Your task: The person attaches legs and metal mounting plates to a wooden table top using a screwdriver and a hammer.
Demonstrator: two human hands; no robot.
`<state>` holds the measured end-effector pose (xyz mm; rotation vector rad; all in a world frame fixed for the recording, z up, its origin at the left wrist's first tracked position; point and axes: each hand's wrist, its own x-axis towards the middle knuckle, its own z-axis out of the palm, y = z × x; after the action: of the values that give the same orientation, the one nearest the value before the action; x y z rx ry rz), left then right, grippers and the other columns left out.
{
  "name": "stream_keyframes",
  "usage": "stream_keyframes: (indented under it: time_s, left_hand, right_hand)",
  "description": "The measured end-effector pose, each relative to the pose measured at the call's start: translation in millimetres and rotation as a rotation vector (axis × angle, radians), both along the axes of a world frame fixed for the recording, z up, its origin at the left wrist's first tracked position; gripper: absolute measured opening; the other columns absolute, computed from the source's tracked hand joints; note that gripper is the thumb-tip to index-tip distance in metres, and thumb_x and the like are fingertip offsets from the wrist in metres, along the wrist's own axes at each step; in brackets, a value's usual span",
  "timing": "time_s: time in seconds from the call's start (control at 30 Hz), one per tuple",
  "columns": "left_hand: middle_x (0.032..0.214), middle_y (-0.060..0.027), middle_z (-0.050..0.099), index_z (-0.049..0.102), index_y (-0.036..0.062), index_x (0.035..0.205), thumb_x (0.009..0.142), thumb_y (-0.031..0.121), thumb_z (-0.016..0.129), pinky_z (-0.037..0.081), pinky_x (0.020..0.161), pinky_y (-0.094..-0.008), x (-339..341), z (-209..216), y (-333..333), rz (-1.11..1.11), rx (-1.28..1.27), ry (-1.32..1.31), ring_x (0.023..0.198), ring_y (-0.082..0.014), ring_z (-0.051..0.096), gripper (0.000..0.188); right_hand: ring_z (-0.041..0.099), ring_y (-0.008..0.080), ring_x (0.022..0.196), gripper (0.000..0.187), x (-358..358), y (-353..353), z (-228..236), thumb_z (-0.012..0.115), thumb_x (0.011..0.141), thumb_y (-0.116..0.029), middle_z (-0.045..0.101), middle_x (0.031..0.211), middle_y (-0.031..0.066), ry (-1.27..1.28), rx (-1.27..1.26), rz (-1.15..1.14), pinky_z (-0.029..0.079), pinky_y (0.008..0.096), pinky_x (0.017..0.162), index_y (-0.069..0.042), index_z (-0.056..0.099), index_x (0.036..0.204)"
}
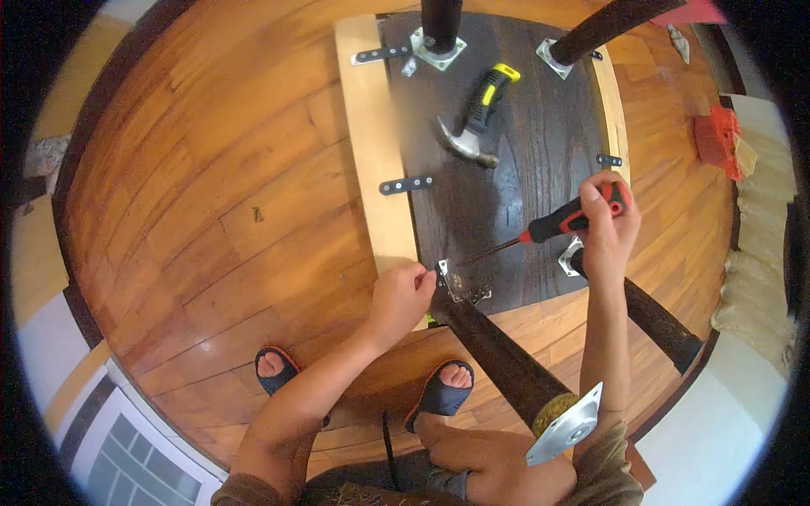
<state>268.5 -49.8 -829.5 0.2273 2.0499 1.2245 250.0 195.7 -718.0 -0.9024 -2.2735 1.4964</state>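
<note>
My right hand [612, 221] is closed round a screwdriver [561, 221] with a red and black handle. Its shaft slants down to the left, with the tip close to a metal mounting plate [456, 287] at the near left corner of a dark wooden board [506, 202]. At that corner my left hand [398, 305] is closed, thumb and fingers pinched together beside the plate. Whatever they hold, if anything, is too small to make out. A dark wooden leg [506, 358] runs from this corner toward me, with a metal plate [569, 430] on its near end.
A claw hammer [477, 122] lies on the board. Further legs [441, 29] [607, 34] [662, 325] stand at its other corners. Black straps [405, 185] join the light wood edging [371, 152] to it. A red object [717, 142] lies on the wooden floor [211, 185] at right.
</note>
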Motion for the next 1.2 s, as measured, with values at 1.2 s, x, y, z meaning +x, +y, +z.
stream_keyframes:
  time_s: [1.2]
  left_hand:
    - [0.059, -0.0059, 0.057, 0.058, -0.0026, 0.084, 0.091, 0.016, 0.052, 0.043, 0.041, -0.023, 1.3, 6.8, 8.3, 0.213, 0.135, -0.488, 0.046, -0.0093, 0.054, 0.021]
  right_hand:
    - [0.054, 0.0221, 0.051, 0.042, 22.2, -26.5, 62.9, 0.073, 0.066, -0.039, 0.055, 0.068, 0.0079, -0.118, 0.481, 0.658, 0.043, 0.0319, 0.044, -0.004, 0.053, 0.078]
